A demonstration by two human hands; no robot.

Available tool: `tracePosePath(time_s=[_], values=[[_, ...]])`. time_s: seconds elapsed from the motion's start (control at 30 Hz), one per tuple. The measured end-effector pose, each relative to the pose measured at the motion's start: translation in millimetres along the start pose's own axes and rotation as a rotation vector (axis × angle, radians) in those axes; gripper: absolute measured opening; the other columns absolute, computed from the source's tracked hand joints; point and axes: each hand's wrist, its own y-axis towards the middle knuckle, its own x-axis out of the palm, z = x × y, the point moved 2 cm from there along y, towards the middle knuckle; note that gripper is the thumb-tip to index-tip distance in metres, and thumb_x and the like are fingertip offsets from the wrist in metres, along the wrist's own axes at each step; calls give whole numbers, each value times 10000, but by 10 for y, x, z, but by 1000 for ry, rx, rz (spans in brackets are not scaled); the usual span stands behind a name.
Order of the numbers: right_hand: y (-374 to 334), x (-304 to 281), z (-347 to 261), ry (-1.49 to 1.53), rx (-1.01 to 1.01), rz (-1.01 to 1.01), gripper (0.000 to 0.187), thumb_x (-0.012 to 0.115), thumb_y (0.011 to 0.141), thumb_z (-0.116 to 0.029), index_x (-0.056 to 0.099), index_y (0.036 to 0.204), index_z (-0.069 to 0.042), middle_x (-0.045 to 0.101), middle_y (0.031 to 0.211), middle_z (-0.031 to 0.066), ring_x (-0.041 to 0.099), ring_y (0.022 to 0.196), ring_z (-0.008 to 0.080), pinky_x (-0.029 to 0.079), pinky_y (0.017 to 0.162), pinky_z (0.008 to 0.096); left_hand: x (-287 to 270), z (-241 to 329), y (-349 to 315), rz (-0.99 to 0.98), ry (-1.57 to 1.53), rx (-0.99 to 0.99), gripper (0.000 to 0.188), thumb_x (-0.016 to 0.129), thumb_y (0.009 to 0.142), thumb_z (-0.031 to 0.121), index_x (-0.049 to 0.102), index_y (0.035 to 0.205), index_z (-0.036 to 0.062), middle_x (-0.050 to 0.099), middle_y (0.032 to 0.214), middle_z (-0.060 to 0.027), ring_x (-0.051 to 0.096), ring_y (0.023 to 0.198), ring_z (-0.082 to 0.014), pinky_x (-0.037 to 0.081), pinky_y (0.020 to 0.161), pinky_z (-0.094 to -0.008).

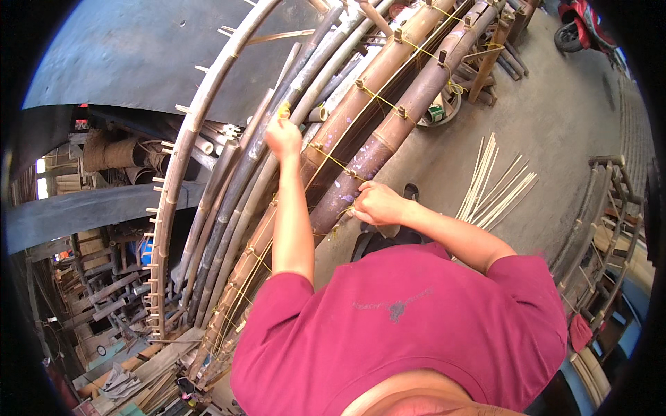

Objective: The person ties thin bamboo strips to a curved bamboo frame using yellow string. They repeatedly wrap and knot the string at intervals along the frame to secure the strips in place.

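Note:
Several long curved bamboo poles run from lower left to upper right, bound with yellow tie strips (333,161). My left hand (283,137) is raised over the grey poles (243,177), with its fingers pinched on the end of a yellow strip (284,109). My right hand (374,204) rests on the thick brown pole (388,139), its fingers closed on a yellow strip at a knot there. The strip seems to run between both hands across the brown poles. A maroon shirt fills the bottom of the view.
A pale bent pole (182,149) studded with small pegs arcs at the left. Thin pale bamboo strips (496,184) lie on the concrete floor to the right. A red motorbike (583,28) stands at top right, a bamboo frame (610,229) at the right, and workshop clutter (104,291) at the left.

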Motion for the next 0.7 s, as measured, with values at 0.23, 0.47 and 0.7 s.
tracePosePath(time_s=[0.23, 0.47, 0.7], values=[[39, 629, -843, 461, 247, -255, 398, 578, 920, -326, 600, 1197, -40, 663, 1058, 164, 646, 1002, 308, 490, 917, 419, -270, -345, -141, -386, 39, -17, 499, 595, 909, 385, 619, 1212, -11, 695, 1024, -230, 665, 990, -385, 500, 871, -452], [299, 1446, -833, 1945, 945, 956, 274, 509, 993, -317, 631, 1063, -81, 663, 1034, 38, 612, 993, 151, 494, 845, 291, -1530, -1193, -1495, -768, -36, -99, 385, 612, 904, 259, 620, 1186, -3, 645, 1136, -275, 604, 1094, -426, 475, 906, -481], [2079, 658, -1703, 37, 220, -205, 407, 480, 980, -386, 686, 898, -45, 690, 961, 137, 646, 939, 282, 489, 813, 414, -1242, -1539, -1874, -175, -26, 161, 265, 575, 940, 233, 592, 1112, 33, 642, 1094, -202, 579, 1060, -374, 419, 883, -479]])
